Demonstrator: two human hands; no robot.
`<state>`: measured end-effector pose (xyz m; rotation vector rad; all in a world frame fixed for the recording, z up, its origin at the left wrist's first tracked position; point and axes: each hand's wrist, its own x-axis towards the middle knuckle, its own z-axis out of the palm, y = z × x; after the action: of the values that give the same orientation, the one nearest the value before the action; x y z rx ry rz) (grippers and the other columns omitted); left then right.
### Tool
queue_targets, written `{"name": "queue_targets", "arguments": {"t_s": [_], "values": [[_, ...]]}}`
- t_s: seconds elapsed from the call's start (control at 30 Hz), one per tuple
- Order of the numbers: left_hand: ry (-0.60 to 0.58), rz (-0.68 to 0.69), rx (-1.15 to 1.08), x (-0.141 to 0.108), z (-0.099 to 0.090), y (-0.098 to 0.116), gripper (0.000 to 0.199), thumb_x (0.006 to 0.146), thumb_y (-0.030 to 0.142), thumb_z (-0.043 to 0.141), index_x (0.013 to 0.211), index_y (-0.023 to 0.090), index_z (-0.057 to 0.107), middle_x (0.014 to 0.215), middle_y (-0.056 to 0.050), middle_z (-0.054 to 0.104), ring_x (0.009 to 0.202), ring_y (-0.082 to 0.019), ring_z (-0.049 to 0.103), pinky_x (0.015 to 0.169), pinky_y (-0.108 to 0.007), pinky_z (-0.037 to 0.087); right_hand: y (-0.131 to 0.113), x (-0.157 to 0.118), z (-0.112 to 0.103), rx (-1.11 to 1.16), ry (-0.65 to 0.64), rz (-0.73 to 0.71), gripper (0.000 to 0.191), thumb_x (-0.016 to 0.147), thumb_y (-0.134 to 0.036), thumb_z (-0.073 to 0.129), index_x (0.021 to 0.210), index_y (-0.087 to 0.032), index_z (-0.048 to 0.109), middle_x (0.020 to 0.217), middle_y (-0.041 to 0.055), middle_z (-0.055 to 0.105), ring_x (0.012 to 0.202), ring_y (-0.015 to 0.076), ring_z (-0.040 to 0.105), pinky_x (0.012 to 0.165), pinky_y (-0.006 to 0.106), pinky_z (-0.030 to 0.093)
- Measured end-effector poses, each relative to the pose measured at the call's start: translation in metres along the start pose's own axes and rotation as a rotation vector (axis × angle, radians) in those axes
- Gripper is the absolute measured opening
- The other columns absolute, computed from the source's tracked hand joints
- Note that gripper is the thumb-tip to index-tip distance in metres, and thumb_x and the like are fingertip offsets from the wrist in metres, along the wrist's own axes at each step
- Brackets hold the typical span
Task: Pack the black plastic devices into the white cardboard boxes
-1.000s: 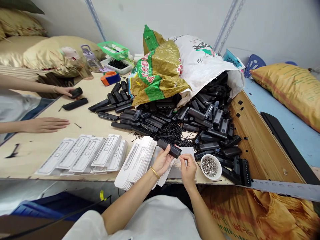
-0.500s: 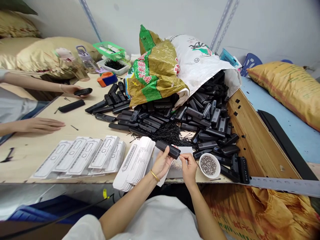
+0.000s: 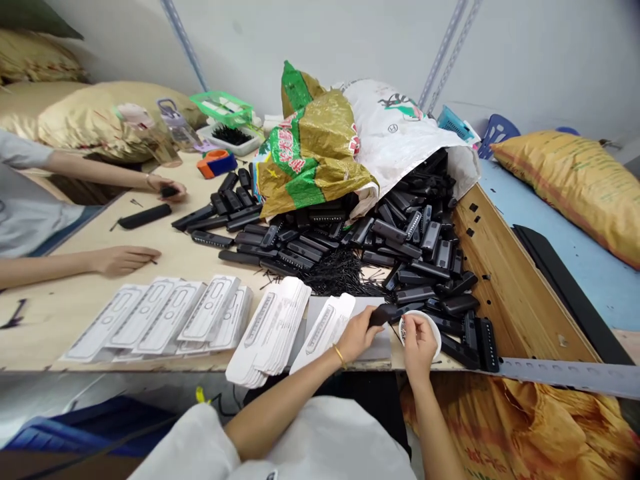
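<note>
My left hand (image 3: pixel 359 333) grips an oblong black plastic case (image 3: pixel 382 315) above the table's front part, its far end pointing toward a white bowl (image 3: pixel 437 345). Inside that bowl, the thumb and fingers of my right hand (image 3: pixel 420 335) are pinched together; small metal pieces show at their edge, and what they hold is too small to make out. A thin black stick lies between case and bowl. Under my left forearm are white printed cards (image 3: pixel 320 328) on a grey sheet (image 3: pixel 383 347). Many similar black cases (image 3: pixel 310 250) are heaped beyond my hands.
Stacks of printed cards (image 3: pixel 273 327) and folded boxes (image 3: pixel 150 320) line the front edge. Thin black sticks (image 3: pixel 335 273) lie by the heap, under a gold-green sack (image 3: pixel 320 153) and white sack (image 3: pixel 395 140). A wooden board (image 3: pixel 530 287) borders the right. A co-worker's hands (image 3: pixel 127 260) work at left.
My left hand has moved right with the black case, which now points toward the bowl. My right hand has gone from the case's end into the bowl. The co-worker's hands have shifted right.
</note>
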<state>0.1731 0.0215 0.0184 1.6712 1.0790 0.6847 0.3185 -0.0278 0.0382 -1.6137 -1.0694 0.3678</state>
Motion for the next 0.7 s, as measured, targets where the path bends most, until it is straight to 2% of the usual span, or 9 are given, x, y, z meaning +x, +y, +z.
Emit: {"name": "queue_targets", "arguments": {"t_s": [0.07, 0.13, 0.2, 0.3, 0.4, 0.47, 0.57, 0.63, 0.7], "values": [[0.005, -0.078, 0.096, 0.011, 0.005, 0.001, 0.030, 0.082, 0.025, 0.057, 0.110, 0.014, 0.052, 0.090, -0.010, 0.065, 0.087, -0.027, 0.064, 0.077, -0.039, 0.048, -0.008, 0.006, 0.000, -0.052, -0.007, -0.056, 0.026, 0.087, -0.041, 0.051, 0.078, -0.018, 0.061, 0.077, 0.0040, 0.063, 0.075, 0.0174, 0.057, 0.074, 0.031, 0.043], [0.035, -0.113, 0.129, 0.017, 0.000, 0.005, 0.036, 0.081, 0.024, 0.060, 0.114, 0.014, 0.050, 0.097, -0.012, 0.064, 0.095, -0.027, 0.062, 0.082, -0.040, 0.047, -0.016, 0.010, 0.008, -0.109, -0.053, -0.100, 0.024, 0.088, -0.038, 0.050, 0.078, -0.019, 0.060, 0.076, 0.0030, 0.062, 0.072, 0.0169, 0.056, 0.072, 0.030, 0.043], [0.078, -0.100, 0.184, 0.013, -0.014, 0.006, 0.043, 0.079, 0.020, 0.061, 0.119, 0.014, 0.047, 0.107, -0.014, 0.061, 0.104, -0.026, 0.058, 0.089, -0.040, 0.045, -0.024, 0.012, 0.022, -0.169, -0.192, -0.145, 0.021, 0.088, -0.035, 0.049, 0.078, -0.019, 0.060, 0.075, 0.0027, 0.061, 0.071, 0.0171, 0.055, 0.069, 0.029, 0.043], [0.137, -0.107, 0.432, -0.009, -0.045, 0.001, 0.041, 0.080, 0.014, 0.059, 0.120, 0.013, 0.047, 0.114, -0.014, 0.056, 0.110, -0.025, 0.054, 0.093, -0.039, 0.043, -0.032, 0.009, 0.051, -0.321, -0.499, -0.233, 0.016, 0.088, -0.024, 0.048, 0.079, -0.020, 0.060, 0.079, 0.0048, 0.064, 0.079, 0.0199, 0.055, 0.072, 0.030, 0.042], [0.128, -0.279, 0.726, -0.034, -0.069, -0.010, 0.040, 0.075, 0.013, 0.065, 0.112, 0.013, 0.049, 0.111, -0.014, 0.055, 0.105, -0.027, 0.054, 0.088, -0.040, 0.044, -0.038, 0.003, 0.082, -0.601, -0.735, -0.310, 0.008, 0.083, -0.019, 0.057, 0.088, -0.018, 0.063, 0.090, 0.0087, 0.067, 0.091, 0.0246, 0.054, 0.080, 0.035, 0.039], [0.078, -0.394, 0.827, -0.044, -0.076, -0.015, 0.044, 0.071, 0.015, 0.070, 0.109, 0.012, 0.049, 0.108, -0.014, 0.056, 0.100, -0.028, 0.056, 0.084, -0.040, 0.045, -0.040, 0.002, 0.098, -0.790, -0.797, -0.326, 0.020, 0.077, -0.018, 0.066, 0.096, -0.015, 0.063, 0.098, 0.0129, 0.066, 0.097, 0.0281, 0.053, 0.084, 0.038, 0.036], [0.031, -0.430, 0.849, -0.046, -0.075, -0.019, 0.046, 0.069, 0.016, 0.073, 0.108, 0.012, 0.049, 0.105, -0.013, 0.058, 0.097, -0.027, 0.058, 0.083, -0.038, 0.044, -0.039, 0.011, 0.112, -0.901, -0.859, -0.263, 0.028, 0.070, -0.018, 0.073, 0.095, -0.012, 0.063, 0.101, 0.0173, 0.064, 0.100, 0.0312, 0.052, 0.086, 0.043, 0.032], [0.044, -0.418, 0.825, -0.043, -0.075, -0.019, 0.048, 0.067, 0.014, 0.074, 0.108, 0.013, 0.049, 0.106, -0.013, 0.058, 0.098, -0.027, 0.057, 0.085, -0.039, 0.044, -0.039, 0.022, 0.114, -0.861, -0.930, -0.223, 0.018, 0.069, -0.018, 0.074, 0.083, -0.014, 0.064, 0.095, 0.0141, 0.065, 0.097, 0.0299, 0.053, 0.084, 0.042, 0.031], [0.106, -0.364, 0.685, -0.042, -0.080, -0.017, 0.049, 0.068, 0.014, 0.072, 0.112, 0.013, 0.050, 0.109, -0.014, 0.057, 0.102, -0.028, 0.056, 0.088, -0.041, 0.043, -0.040, 0.033, 0.109, -0.801, -0.992, -0.235, 0.010, 0.072, -0.020, 0.072, 0.074, -0.017, 0.063, 0.088, 0.0077, 0.065, 0.094, 0.0256, 0.054, 0.082, 0.038, 0.031]]}}
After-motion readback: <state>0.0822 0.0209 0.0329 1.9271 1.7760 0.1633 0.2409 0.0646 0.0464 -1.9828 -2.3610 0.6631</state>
